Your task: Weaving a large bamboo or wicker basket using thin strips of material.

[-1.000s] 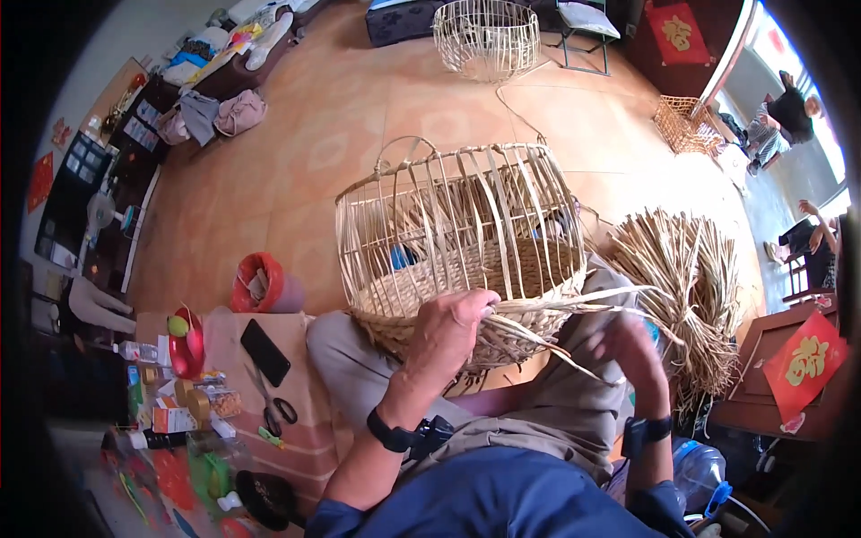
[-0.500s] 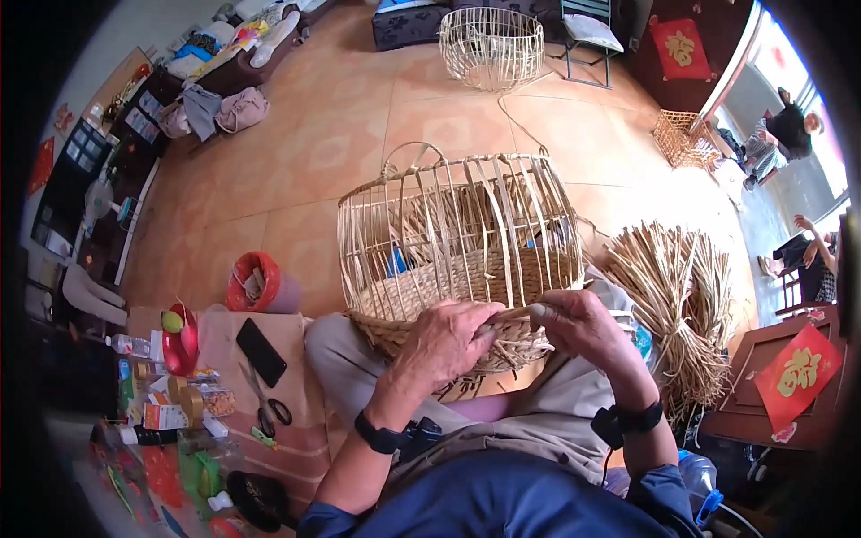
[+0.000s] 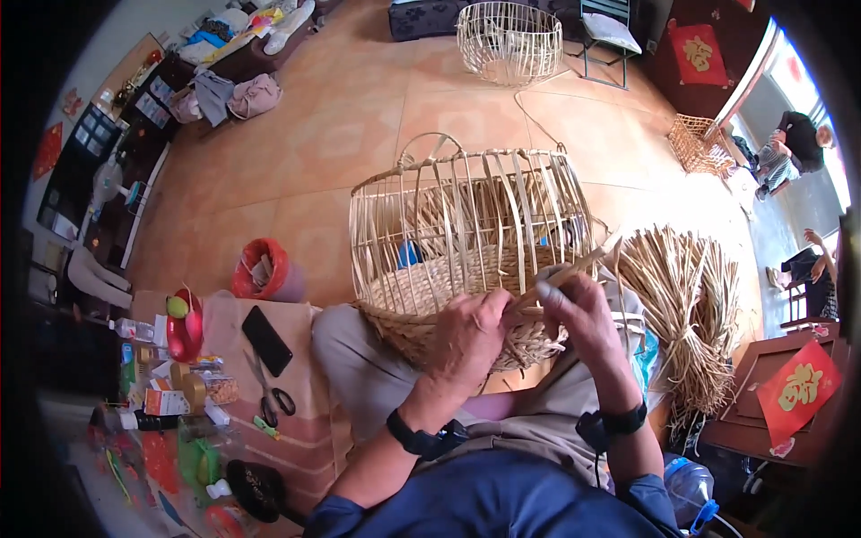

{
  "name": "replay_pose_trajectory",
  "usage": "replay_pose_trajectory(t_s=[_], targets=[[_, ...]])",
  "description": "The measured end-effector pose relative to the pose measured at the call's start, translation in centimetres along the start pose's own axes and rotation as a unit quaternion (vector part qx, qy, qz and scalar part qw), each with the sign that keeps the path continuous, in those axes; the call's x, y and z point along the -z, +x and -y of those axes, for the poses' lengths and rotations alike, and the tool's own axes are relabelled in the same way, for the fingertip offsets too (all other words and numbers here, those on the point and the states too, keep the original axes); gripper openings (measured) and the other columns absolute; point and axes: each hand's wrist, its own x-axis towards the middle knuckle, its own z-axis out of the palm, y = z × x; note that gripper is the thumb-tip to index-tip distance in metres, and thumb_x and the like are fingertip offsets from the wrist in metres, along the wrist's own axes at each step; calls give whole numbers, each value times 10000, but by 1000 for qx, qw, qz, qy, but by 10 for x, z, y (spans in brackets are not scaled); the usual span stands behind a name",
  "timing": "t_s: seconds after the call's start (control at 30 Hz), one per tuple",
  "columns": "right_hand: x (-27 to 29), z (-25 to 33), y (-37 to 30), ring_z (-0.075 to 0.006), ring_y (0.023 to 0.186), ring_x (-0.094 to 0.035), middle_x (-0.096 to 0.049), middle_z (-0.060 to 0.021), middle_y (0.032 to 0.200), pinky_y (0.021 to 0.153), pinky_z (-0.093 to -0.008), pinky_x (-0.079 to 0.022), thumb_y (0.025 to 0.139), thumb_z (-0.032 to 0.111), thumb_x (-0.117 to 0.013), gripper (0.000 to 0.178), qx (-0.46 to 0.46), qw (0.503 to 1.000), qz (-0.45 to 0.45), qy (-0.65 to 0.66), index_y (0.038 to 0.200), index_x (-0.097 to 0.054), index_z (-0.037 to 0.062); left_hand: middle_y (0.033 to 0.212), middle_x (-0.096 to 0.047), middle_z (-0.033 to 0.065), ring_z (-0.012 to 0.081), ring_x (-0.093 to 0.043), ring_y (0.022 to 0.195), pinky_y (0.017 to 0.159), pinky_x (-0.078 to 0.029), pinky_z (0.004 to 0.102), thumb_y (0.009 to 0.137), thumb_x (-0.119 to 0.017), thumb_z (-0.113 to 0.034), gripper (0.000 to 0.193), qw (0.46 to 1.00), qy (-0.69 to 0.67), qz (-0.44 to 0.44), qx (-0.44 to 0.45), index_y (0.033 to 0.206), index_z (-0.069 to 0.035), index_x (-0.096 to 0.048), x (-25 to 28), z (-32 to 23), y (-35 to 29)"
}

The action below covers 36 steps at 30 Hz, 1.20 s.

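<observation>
A partly woven basket [image 3: 430, 289] rests across my lap, tilted, with a braided wall nearest me and open upright stakes on its far side. My left hand [image 3: 468, 336] is closed at the near edge of the weave, fingertips pinching a straw strand. Close beside it, my right hand [image 3: 578, 312] is closed on the same pale, flattened straw strand [image 3: 587, 261], whose free end points up and right past the thumb. Bent straw ends bunch under both hands. The fingers hide where the strand meets the weave.
A tied straw bundle [image 3: 686, 314] lies at right. On the left, a cloth-covered surface holds scissors [image 3: 269, 390], a phone [image 3: 267, 341] and small goods, near a red-lined bin [image 3: 265, 269]. Another basket frame [image 3: 509, 43] stands far off; people sit at far right.
My right hand has turned upward, and the strand's free end now sticks up to the right. My left hand has shifted slightly right. The whole view has swung a little.
</observation>
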Motion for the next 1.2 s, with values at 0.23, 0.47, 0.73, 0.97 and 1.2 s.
replay_pose_trajectory(t_s=[0.23,0.47,0.73,0.97,1.2], targets=[[-3,11,50,-120,670,-650,-688,-59,778,585,-291,-499,1009,179,-676,182,50,991,7,-123,992,-650,-1,963,-600,109,271,-601,923,940,-436,430,820,-822,-334,828,973,222,66,-25,1443,64,-451,-25,-24,-12],[-14,0,56,-307,686,-711,-707,-161,824,599,-420,-537,868,66,-673,43,262,804,-11,-534,850,-702,41,883,-575,57,217,-596,872,902,-434,401,927,-646,-301,461,936,337,76,-63,1295,-35,-564,-31,-17,-9],[-9,-9,49,-404,755,-688,-673,-218,802,658,-494,-532,808,21,-710,164,240,867,14,-437,943,-620,-1,897,-673,131,339,-641,878,854,-460,478,750,-854,-179,412,998,33,47,-38,1099,-64,-668,-24,-1,-7],[-2,-23,13,-157,802,-710,-754,-147,1007,650,-294,-582,930,35,-755,370,53,994,-84,-43,1274,-623,2,918,-710,112,333,-674,896,892,-474,464,732,-883,-175,462,999,29,37,-7,1125,-85,-656,-21,-3,-8],[41,-75,-11,-102,661,-610,-724,-60,959,571,-240,-468,952,41,-737,307,-41,948,9,317,1233,-625,-12,952,-732,115,318,-704,913,912,-491,451,670,-906,-119,505,998,20,50,-14,1113,-88,-664,-20,-7,-3]])
